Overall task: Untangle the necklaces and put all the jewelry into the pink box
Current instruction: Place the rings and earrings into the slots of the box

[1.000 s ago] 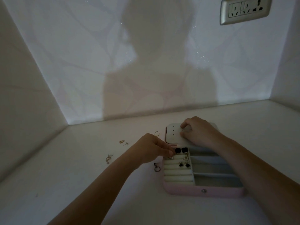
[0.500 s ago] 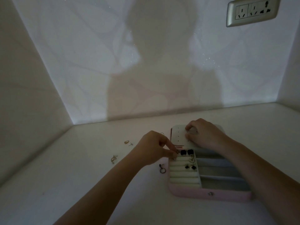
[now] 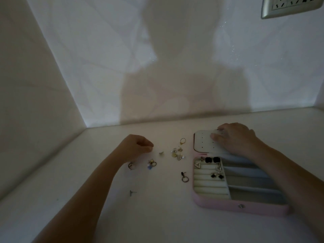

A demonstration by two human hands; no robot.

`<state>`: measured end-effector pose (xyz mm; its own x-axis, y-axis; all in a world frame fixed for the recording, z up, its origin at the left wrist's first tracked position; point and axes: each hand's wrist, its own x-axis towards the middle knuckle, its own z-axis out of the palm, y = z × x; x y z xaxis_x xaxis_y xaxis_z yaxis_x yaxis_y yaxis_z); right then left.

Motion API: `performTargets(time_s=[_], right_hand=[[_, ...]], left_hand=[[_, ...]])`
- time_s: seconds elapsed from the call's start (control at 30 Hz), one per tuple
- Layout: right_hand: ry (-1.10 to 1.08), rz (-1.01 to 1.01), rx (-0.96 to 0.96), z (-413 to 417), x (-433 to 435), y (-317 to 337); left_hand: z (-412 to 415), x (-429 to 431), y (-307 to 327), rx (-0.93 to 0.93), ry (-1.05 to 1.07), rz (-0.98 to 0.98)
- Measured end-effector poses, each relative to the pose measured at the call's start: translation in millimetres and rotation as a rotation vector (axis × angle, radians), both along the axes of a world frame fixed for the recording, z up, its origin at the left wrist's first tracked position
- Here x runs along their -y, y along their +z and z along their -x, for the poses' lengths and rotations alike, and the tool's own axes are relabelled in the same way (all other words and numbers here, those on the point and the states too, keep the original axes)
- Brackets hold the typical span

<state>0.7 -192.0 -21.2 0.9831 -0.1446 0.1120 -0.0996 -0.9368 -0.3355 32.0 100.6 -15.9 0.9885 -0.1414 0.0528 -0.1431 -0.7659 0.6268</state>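
Left of the pink box, our left hand pinches its fingertips together (on what, we cannot tell), while our right hand grips the white earring panel.

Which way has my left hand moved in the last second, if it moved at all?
Yes. The left hand has moved left, off the pink box and out over the table, near the loose jewelry.

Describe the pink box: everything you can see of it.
The pink box lies open and flat on the white table, its front snap stud facing the camera. Its cream ring rolls hold black square earrings and a triangle earring; grey compartments sit beside them. The right hand rests on its white perforated panel.
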Motion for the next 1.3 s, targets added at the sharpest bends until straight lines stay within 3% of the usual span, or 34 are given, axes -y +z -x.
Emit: performTargets(time_s=[0.2, 0.67, 0.9, 1.03, 1.13, 1.3], right_hand=[[0.083, 0.012, -0.004, 3, -5, -1], [0.131, -0.018, 0.002, 9, -10, 1], [0.147, -0.121, 0.084, 11, -11, 3], [0.129, -0.205, 0.194, 10, -12, 8], [0.126, -0.182, 0.184, 10, -13, 7], [0.151, -0.176, 0.149, 10, -13, 6]], left_hand=[[11, 34, -2, 0.103, -0.251, -0.087], [21, 64, -12, 0.154, -0.238, -0.152], [27, 62, 2, 0.248, -0.205, 0.064], [39, 73, 19, 0.084, -0.293, 0.305], [48, 83, 24, -0.079, -0.385, 0.305], [54, 89, 25, -0.102, -0.441, 0.267]])
